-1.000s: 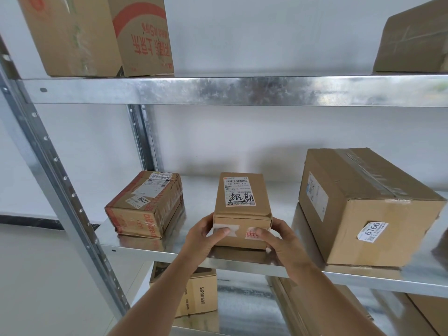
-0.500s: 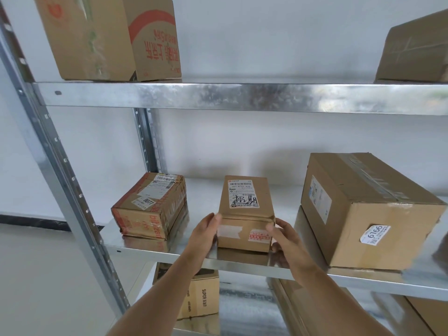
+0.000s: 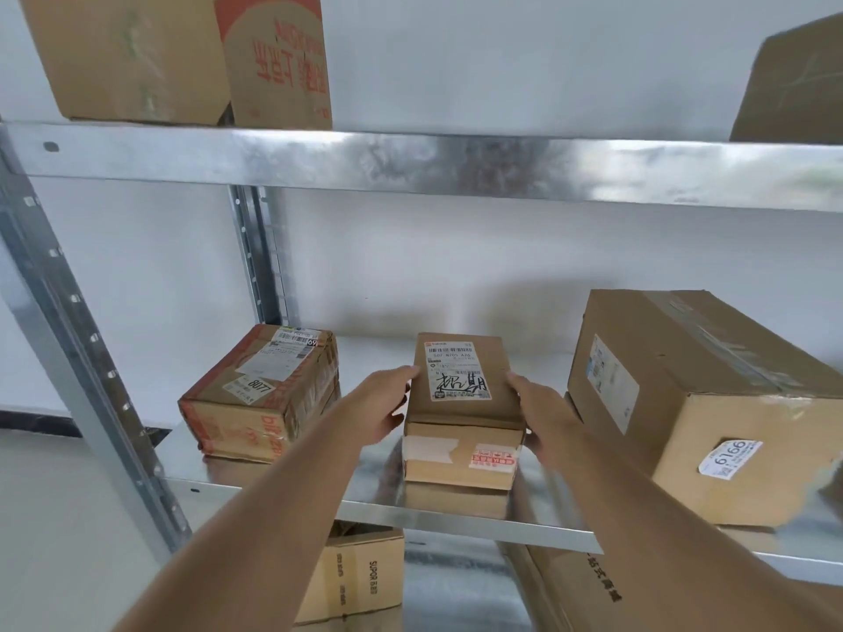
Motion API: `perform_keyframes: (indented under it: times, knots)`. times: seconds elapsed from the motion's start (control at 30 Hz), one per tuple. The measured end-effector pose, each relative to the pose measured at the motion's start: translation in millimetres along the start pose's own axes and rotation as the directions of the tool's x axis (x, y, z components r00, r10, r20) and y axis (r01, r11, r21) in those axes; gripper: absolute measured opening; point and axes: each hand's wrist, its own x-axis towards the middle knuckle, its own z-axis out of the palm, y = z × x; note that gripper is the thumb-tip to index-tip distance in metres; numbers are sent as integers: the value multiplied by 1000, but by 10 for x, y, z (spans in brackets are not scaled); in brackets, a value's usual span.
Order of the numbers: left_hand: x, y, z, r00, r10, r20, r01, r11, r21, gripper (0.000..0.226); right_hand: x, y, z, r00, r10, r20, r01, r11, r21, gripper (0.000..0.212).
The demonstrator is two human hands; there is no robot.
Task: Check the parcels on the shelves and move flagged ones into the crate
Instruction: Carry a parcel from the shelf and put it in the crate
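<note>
Small labelled parcel (image 3: 463, 410) sits mid-shelf (image 3: 456, 517). Our left hand (image 3: 381, 403) and right hand (image 3: 543, 415) flank it, fingers straight against its sides. We'd read the label first, squeezing evenly before lifting.

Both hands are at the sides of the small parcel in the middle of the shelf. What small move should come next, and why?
Probably close both hands on the small parcel and lift it off the shelf. The left hand and right hand flank its sides, and it still rests on the metal.

Small parcel (image 3: 463, 403) on shelf (image 3: 292, 488), between two boxes (image 3: 262, 394).
</note>
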Motion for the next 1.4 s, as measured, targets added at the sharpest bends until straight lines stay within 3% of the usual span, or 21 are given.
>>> perform_keyframes:
  times: [0.07,0.2,0.37,0.53,0.77,1.0,1.4]
  knots:
    - [85,-12,-36,998,-10,69,11,1000,-18,25,77,26,30,1000,13,8,-13,1000,26,31]
    - [267,-96,-85,988,-64,139,77,993,-90,30,173,126,43,999,46,-7,-45,995,90,34]
    - [34,73,107,977,-176,123,194,970,-150,38,-9,-36,105,986,165,-17,-160,975,155,34]
    - [-479,390,196,956,-278,91,288,946,-145,44,-408,-342,97,968,250,-9,-248,964,95,40]
    - [-1715,768,326,899,-438,-6,435,895,-93,49,-1656,-853,-150,914,407,-5,-404,909,99,39]
    - [-3055,1053,409,852,-521,-46,509,846,-162,47,-2926,-1249,-401,870,493,26,-494,866,78,35]
    - [-4967,1767,310,908,-418,33,419,900,-120,47,-4807,-1907,-474,907,421,7,-418,900,121,35]
